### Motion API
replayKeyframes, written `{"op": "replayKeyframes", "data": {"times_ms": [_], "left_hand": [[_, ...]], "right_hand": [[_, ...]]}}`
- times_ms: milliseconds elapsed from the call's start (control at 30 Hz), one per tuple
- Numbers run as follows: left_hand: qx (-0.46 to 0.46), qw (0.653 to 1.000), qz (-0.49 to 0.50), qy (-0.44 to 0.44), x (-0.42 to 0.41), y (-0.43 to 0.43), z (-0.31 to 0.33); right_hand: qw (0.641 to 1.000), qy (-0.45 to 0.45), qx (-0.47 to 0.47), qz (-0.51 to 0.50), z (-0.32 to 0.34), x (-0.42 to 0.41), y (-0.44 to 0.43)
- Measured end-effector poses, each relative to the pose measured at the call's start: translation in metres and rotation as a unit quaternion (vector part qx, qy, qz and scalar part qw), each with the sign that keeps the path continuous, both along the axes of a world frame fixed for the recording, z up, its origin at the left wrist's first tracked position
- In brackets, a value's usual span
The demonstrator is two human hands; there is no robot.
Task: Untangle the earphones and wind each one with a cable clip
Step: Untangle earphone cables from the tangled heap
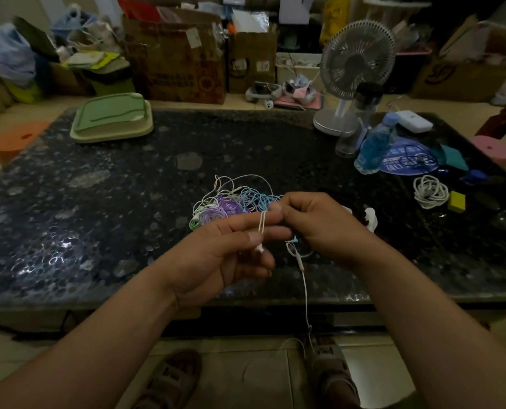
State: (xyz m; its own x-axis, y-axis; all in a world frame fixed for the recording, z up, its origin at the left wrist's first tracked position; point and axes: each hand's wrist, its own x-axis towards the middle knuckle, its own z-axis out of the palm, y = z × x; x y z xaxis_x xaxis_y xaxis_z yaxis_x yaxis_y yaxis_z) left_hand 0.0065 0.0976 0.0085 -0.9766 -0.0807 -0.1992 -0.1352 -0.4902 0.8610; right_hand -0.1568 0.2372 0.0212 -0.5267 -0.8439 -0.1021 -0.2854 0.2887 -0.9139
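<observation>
Just in front of the tangled earphone pile (234, 202), the left hand (234, 252) and right hand (319, 222) both pinch the white earphone cable (263, 222), which appears light, limp and snag-prone; grip near its earbud.

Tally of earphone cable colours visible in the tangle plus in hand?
White, wound on the left hand and pinched by the right hand: 1
Purple: 1
Blue: 1
Green: 1
Total: 4 colours; individual sets in the tangle cannot be counted.
</observation>
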Motion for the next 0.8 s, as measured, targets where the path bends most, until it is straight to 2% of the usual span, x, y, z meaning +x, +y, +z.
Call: {"op": "replayKeyframes", "data": {"times_ms": [67, 100, 200, 300, 367, 433, 533, 633, 800], "left_hand": [[0.033, 0.999, 0.038, 0.013, -0.001, 0.001, 0.002], [0.044, 0.997, 0.061, 0.015, -0.002, 0.000, 0.002], [-0.007, 0.994, 0.112, 0.003, -0.006, -0.004, 0.002], [-0.182, 0.975, 0.125, -0.015, -0.006, -0.008, -0.006], [-0.344, 0.932, 0.111, -0.010, -0.005, -0.010, -0.014], [-0.452, 0.889, 0.074, -0.003, -0.004, -0.011, -0.020], [-0.496, 0.867, 0.039, -0.024, -0.003, -0.013, -0.018], [-0.520, 0.853, 0.012, -0.041, -0.002, -0.015, -0.016], [-0.476, 0.877, -0.046, -0.045, -0.001, -0.011, -0.013]], "right_hand": [[0.998, -0.055, -0.008, 0.004, -0.007, 0.006, -0.004], [0.998, -0.054, 0.000, 0.013, -0.009, 0.012, -0.005], [0.996, 0.059, 0.052, 0.046, -0.016, 0.026, -0.008], [0.981, 0.157, 0.095, 0.061, -0.017, 0.032, -0.011], [0.967, 0.215, 0.117, 0.076, -0.015, 0.032, -0.010], [0.959, 0.247, 0.118, 0.071, -0.013, 0.033, -0.009], [0.958, 0.261, 0.109, 0.045, -0.010, 0.031, -0.007], [0.969, 0.232, 0.084, 0.030, -0.004, 0.026, -0.004], [0.983, 0.183, 0.016, 0.002, 0.006, 0.016, 0.001]]}}
